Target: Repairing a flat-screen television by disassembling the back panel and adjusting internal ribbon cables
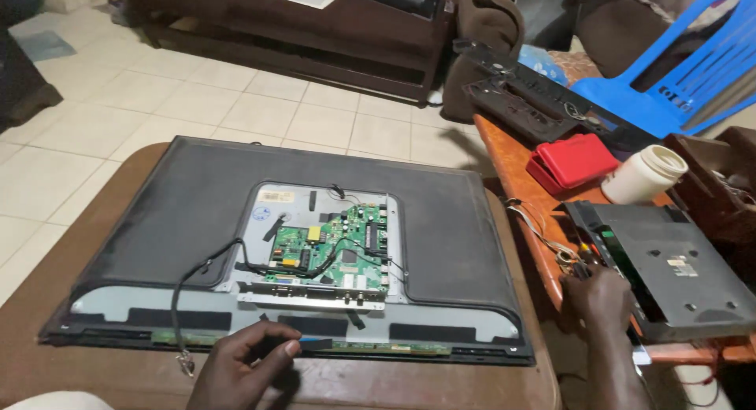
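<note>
A flat television (441, 213) lies face down on a brown table (47, 355), its back open on a green circuit board (331, 248) and a metal plate. A loose black cable (185, 300) runs from the board to the near edge. My left hand (244, 367) is at the television's near edge, thumb and finger pinched on a short flat ribbon strip with a blue tip (315, 343). My right hand (598, 296) reaches onto an orange side table (512, 154), fingertips among thin loose wires (551, 241) beside a dark grey device case (677, 276). What it grips is hidden.
On the orange table stand a red box (571, 159), a white plastic jar (642, 175) and long black plastic parts (528, 103). A blue plastic chair (693, 71) is behind them. Dark wooden furniture (291, 32) stands across the tiled floor (157, 87).
</note>
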